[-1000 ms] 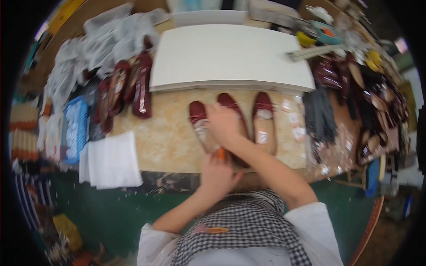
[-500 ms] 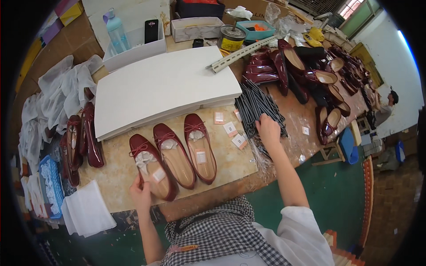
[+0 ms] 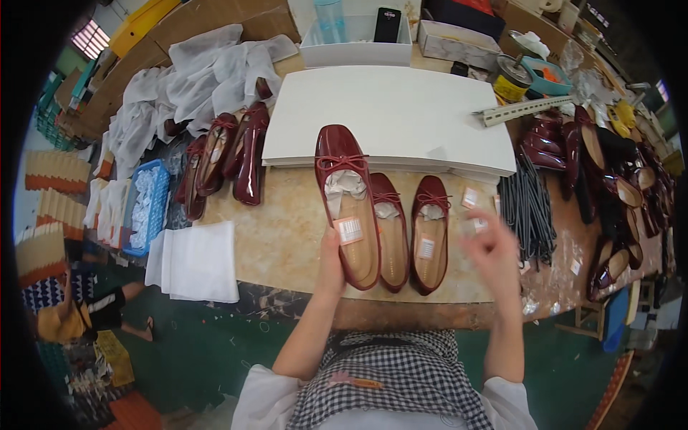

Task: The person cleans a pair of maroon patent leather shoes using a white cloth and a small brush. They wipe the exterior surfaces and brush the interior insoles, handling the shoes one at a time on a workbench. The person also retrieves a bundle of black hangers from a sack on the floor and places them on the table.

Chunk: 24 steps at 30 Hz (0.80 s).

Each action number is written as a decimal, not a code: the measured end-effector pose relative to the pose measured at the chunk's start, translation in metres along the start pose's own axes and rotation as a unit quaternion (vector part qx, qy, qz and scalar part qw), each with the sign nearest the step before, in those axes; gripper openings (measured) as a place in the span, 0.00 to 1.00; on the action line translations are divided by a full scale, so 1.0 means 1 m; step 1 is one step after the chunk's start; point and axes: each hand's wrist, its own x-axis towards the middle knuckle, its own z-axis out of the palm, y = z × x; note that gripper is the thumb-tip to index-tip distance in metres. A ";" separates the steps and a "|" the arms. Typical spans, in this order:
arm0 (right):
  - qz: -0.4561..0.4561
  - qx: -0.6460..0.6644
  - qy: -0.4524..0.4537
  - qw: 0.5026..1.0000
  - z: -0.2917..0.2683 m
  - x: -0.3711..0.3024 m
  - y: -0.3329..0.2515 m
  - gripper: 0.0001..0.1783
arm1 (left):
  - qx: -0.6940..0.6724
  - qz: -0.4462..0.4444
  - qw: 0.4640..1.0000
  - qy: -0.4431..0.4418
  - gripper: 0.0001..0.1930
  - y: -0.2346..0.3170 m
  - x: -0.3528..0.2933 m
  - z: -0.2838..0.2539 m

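Note:
My left hand [image 3: 331,264] is closed on the heel end of a burgundy patent ballet flat [image 3: 364,261], raised off the table. This shoe has a bow, white tissue stuffed in its toe and a label on its insole. Two matching ballet flats lie to its right, a middle one [image 3: 393,266] partly covered by the held shoe and a right one [image 3: 428,276] with a label inside. My right hand [image 3: 496,251] is in the air beside small paper tags [image 3: 469,198]. Motion blurs its fingers, so whether they hold anything is unclear.
A stack of white sheets [image 3: 387,107] spans the table behind the shoes. Thin dark rods [image 3: 527,211] lie in a heap at right, before more burgundy shoes [image 3: 629,193]. At left are folded white cloth [image 3: 192,261], a blue basket [image 3: 149,222] and several burgundy flats [image 3: 251,161].
My left hand has lifted the leftmost shoe from the table. My right hand has left the dark rods and moved left toward the shoes. The view has turned left.

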 end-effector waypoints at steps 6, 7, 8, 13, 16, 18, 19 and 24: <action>0.034 0.161 -0.186 0.969 0.050 -0.018 -0.048 0.18 | 0.077 0.119 0.990 0.003 0.39 0.018 -0.006 0.015; 0.029 0.143 -0.188 0.971 0.052 -0.015 -0.050 0.18 | 0.082 0.126 0.989 -0.003 0.40 0.021 -0.008 0.016; 0.024 0.126 -0.189 0.973 0.054 -0.012 -0.051 0.19 | 0.088 0.133 0.987 -0.008 0.40 0.024 -0.010 0.017; -0.083 0.071 -0.094 0.990 0.073 -0.013 -0.058 0.18 | 0.139 0.120 0.983 -0.004 0.40 0.022 -0.017 0.009; -0.174 0.010 0.008 0.985 0.094 -0.010 -0.054 0.16 | 0.171 0.155 0.972 0.037 0.37 0.006 -0.023 0.015; -0.235 -0.015 0.064 0.970 0.107 -0.007 -0.053 0.18 | 0.164 0.115 0.979 0.031 0.40 -0.018 -0.030 -0.002; -0.247 -0.019 0.077 0.966 0.116 -0.008 -0.049 0.18 | 0.155 0.105 0.982 0.034 0.41 -0.023 -0.033 -0.007; -0.144 0.039 -0.133 0.980 0.120 -0.015 -0.021 0.21 | 0.103 -0.023 0.992 0.062 0.39 -0.030 -0.035 -0.034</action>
